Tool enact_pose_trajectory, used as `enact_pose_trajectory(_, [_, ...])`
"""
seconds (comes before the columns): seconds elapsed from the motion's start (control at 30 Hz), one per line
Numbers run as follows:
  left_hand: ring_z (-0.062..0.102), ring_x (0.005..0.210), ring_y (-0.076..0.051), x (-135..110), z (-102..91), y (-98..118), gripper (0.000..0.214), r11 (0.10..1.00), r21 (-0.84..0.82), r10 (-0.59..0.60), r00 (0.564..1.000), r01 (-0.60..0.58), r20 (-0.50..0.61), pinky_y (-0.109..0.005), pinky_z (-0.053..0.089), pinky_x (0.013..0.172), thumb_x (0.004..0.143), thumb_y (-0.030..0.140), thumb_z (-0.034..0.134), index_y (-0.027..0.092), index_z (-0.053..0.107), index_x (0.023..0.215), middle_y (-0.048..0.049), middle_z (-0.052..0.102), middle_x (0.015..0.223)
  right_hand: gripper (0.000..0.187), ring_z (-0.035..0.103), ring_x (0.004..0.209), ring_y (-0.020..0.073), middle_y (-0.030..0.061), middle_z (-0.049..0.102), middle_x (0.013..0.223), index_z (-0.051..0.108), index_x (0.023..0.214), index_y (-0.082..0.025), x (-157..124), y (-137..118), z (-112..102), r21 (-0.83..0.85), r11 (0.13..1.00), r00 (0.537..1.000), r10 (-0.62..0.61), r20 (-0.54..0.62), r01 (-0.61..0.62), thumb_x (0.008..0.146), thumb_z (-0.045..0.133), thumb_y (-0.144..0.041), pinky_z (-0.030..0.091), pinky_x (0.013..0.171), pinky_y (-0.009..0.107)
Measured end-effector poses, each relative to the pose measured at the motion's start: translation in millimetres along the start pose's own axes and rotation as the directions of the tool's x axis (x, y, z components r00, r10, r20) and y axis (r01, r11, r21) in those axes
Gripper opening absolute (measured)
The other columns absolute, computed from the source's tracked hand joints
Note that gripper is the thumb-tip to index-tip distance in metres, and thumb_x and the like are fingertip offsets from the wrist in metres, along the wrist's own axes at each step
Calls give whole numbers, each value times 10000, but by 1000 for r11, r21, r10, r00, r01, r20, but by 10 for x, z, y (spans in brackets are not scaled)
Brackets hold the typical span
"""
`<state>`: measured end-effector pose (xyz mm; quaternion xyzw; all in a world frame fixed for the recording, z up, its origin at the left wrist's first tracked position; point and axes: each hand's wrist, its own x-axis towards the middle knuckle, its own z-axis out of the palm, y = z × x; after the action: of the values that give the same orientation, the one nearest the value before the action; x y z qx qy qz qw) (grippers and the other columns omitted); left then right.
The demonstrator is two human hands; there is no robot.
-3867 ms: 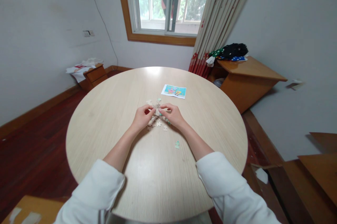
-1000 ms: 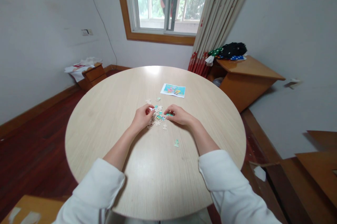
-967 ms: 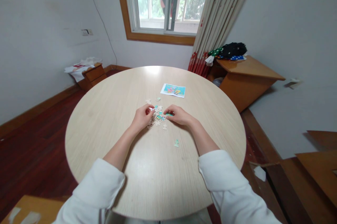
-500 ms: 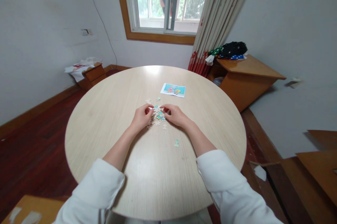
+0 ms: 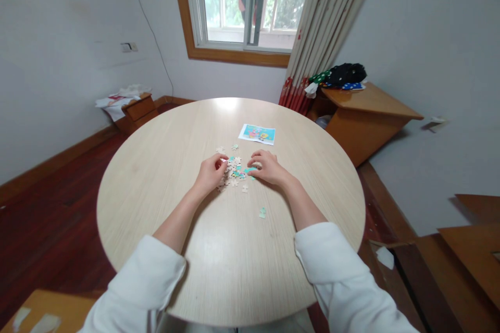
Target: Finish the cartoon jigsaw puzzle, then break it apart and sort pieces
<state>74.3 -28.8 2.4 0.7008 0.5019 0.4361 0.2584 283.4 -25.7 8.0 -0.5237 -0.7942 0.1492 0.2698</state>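
Note:
A small heap of jigsaw puzzle pieces [image 5: 233, 170] lies mid-table, some face up in teal and others showing pale backs. At its left edge my left hand [image 5: 211, 172] is closed in a pinch, with a pale puzzle piece [image 5: 223, 160] at the fingertips. My right hand [image 5: 267, 167] is on the right side of the heap, thumb and forefinger apart, the other fingers curled. Teal puzzle pieces [image 5: 250, 170] lie by its thumb, partly covered by the hand. Nearer me sits a pair of light green pieces [image 5: 262, 212] that look joined.
The round wooden table [image 5: 219, 281] fills the middle. Beyond the heap lies a printed cartoon picture card [image 5: 257, 134]. A wooden cabinet [image 5: 367, 109] topped with dark cloth stands back right, near a curtain [image 5: 312, 31]. A small wooden cabinet [image 5: 139, 109] sits at the far left.
My right hand has shifted right, away from the heap, and its fingers have spread. Teal pieces now show beside its thumb. My left hand has stayed in place.

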Motion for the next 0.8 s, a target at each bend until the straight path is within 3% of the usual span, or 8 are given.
enact_pose_trajectory(0.23, [438, 514, -110, -3, -7, 15, 218, 1000, 8, -3, 1000, 3, 2, -230, 346, 527, 768, 320, 506, 156, 636, 832, 45, 475, 532, 65, 502, 1021, 222, 67, 582, 1056, 666, 814, -189, 3, -46, -5, -64, 997, 988, 54, 145, -45, 749, 668, -197, 296, 913, 403])
enact_pose_trajectory(0.37, [438, 520, -107, 3, -5, -5, 213, 1000, 14, 1, 1000, -1, 1, -226, 349, 535, 768, 308, 505, 153, 637, 833, 48, 472, 532, 98, 495, 996, 208, 69, 581, 1048, 639, 853, -178, -5, -97, -16, -78, 996, 987, 46, 152, -35, 757, 653, -194, 305, 891, 369])
enact_pose_trajectory(0.47, [437, 518, -107, 4, -7, -14, 218, 1000, 20, 2, 1000, -2, 1, -228, 348, 534, 768, 312, 505, 152, 637, 833, 47, 470, 532, 76, 515, 909, 186, 50, 614, 928, 632, 811, -169, -3, -128, -18, -68, 997, 990, 41, 136, -32, 743, 663, -184, 316, 858, 345])
enact_pose_trajectory(0.63, [445, 524, -108, 4, -16, -4, 222, 1000, 19, 0, 1000, 0, -3, -231, 355, 539, 765, 315, 506, 153, 641, 834, 42, 485, 544, 47, 505, 673, 114, -13, 597, 685, 620, 711, -160, 7, -162, 12, 118, 992, 989, 30, 148, -48, 726, 612, -116, 355, 716, 264])
enact_pose_trajectory(0.8, [456, 543, -113, 2, -26, 44, 259, 1000, -16, -10, 1000, 10, 21, -241, 364, 550, 746, 361, 542, 145, 651, 840, 8, 567, 612, 44, 490, 639, 103, -34, 557, 658, 594, 726, -156, 16, -218, 85, 415, 909, 999, 37, 8, -36, 685, 611, -159, 377, 638, 236])
